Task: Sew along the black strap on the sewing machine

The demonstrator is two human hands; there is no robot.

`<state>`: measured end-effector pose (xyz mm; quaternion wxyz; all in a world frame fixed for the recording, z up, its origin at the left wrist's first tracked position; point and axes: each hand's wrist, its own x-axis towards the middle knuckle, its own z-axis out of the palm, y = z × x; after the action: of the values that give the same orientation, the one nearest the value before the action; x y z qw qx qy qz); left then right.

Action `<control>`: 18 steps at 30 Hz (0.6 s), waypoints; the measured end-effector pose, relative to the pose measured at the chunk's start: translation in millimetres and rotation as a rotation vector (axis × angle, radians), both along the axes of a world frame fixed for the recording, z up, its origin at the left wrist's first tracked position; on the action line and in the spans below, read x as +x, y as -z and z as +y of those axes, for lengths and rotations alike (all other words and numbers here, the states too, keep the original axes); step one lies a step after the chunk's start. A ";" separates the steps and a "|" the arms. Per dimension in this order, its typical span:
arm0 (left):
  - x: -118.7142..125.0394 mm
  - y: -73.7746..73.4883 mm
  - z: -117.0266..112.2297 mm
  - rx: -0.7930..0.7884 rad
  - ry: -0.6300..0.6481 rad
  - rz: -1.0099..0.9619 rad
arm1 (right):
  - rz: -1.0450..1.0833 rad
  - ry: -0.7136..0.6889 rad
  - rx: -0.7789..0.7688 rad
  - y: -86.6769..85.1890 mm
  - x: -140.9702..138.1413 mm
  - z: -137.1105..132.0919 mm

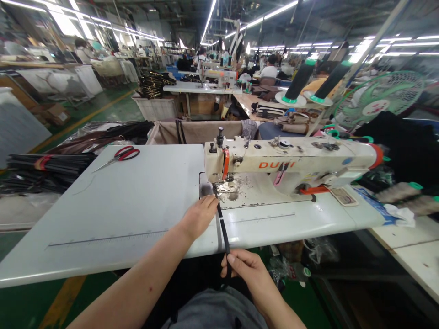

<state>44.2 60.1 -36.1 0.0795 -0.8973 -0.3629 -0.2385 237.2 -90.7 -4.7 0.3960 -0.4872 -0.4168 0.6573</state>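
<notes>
A narrow black strap (224, 232) runs from under the needle area of the white sewing machine (250, 155) down over the table's front edge. My right hand (245, 267) pinches it between thumb and fingers just below that edge. Close to the presser foot, my left hand (202, 212) rests on the table with its fingers bent together at the strap's upper part. The fingertips hide how firmly they hold it. A short pale mark crosses the strap between my hands.
Red-handled scissors (126, 154) lie at the table's back left. A printed ruler line (113, 238) runs along the front. Bundles of black strips (51, 162) are piled on the left. Thread cones (300, 82) and a green fan (380, 103) stand at the right, with co-workers farther back.
</notes>
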 end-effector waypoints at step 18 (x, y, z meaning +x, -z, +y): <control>1.5 8.0 2.1 0.023 -0.016 0.033 | -0.010 0.012 0.003 2.3 1.4 -0.9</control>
<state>45.7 62.2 -44.1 0.0975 -0.8971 -0.3660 -0.2273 238.5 -91.6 -6.9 0.3985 -0.4925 -0.4170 0.6518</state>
